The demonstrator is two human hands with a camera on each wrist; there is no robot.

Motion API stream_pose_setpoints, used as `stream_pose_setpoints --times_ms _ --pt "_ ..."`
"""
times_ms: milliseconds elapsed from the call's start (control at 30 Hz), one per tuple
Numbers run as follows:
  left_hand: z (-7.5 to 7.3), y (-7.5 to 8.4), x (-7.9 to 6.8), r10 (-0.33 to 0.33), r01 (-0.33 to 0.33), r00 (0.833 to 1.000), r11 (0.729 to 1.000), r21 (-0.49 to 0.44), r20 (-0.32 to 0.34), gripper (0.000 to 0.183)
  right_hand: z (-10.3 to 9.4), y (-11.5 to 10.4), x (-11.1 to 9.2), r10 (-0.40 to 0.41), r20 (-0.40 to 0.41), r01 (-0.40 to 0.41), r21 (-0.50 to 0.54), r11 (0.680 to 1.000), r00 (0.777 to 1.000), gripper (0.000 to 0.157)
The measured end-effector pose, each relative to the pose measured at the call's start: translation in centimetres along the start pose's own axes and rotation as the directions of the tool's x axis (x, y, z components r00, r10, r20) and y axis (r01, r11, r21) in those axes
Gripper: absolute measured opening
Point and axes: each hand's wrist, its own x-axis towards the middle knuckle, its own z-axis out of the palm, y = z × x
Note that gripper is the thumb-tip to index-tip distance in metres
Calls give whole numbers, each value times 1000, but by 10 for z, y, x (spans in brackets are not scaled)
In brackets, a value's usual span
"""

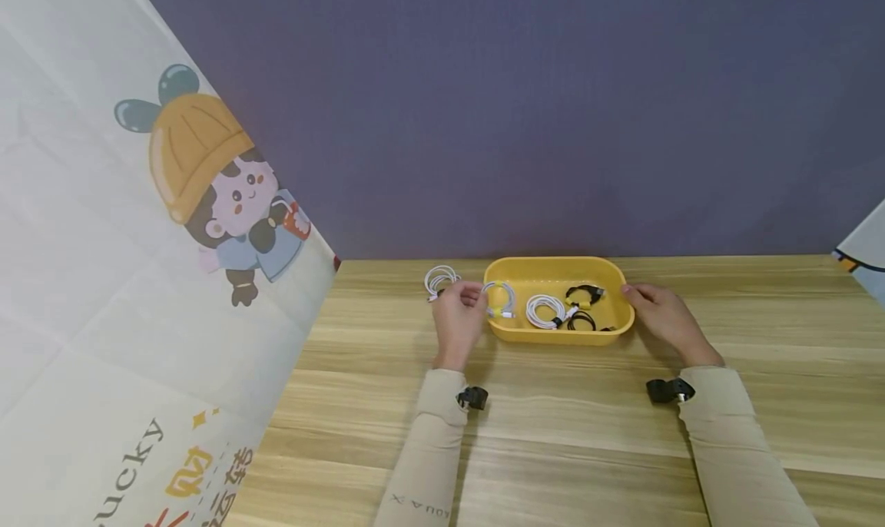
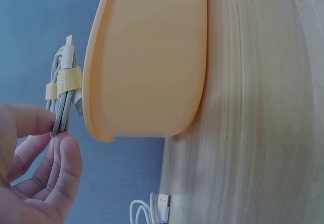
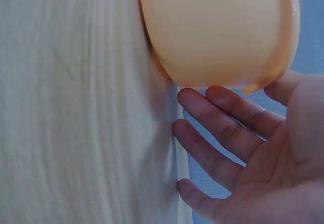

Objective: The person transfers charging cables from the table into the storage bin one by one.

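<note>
My left hand pinches a coiled pale grey charging cable between thumb and fingertips. Yellow straps bind the coil, and its plug points up in the left wrist view. The coil is at the left end of a yellow plastic basket, overlapping its rim in the head view. Inside the basket are a coiled white cable with a black tie and black cables, one with a yellow tie. My right hand holds the basket's right end, thumb over the rim and fingertips against the outer wall.
Another coiled white cable lies on the wooden table, behind and left of my left hand. A dark blue-grey panel rises along the table's back edge. A white printed sheet borders the table on the left.
</note>
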Motion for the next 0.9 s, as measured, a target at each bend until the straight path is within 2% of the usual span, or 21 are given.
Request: stream_pose_setpoints --times_ms 300,333,400,667,900 --pt "6 4 -3 -9 8 1000 1000 18 11 8 -1 -1 0 -1 3 1 3 1000 1000 80" --pt "7 4 -4 -3 2 1000 1000 24 12 8 0 -1 0 -1 1 1 4 1000 1000 80" --pt "-8 1 -16 26 -28 998 999 22 50 8 16 -9 -29 30 -30 -30 14 999 999 80" --pt "-3 1 -18 94 -98 994 990 99 48 8 16 -9 -28 27 -33 -27 13 1000 999 80" --pt "-2 4 -19 130 -142 989 970 198 72 7 16 -9 -28 27 -44 -27 14 1000 999 79"
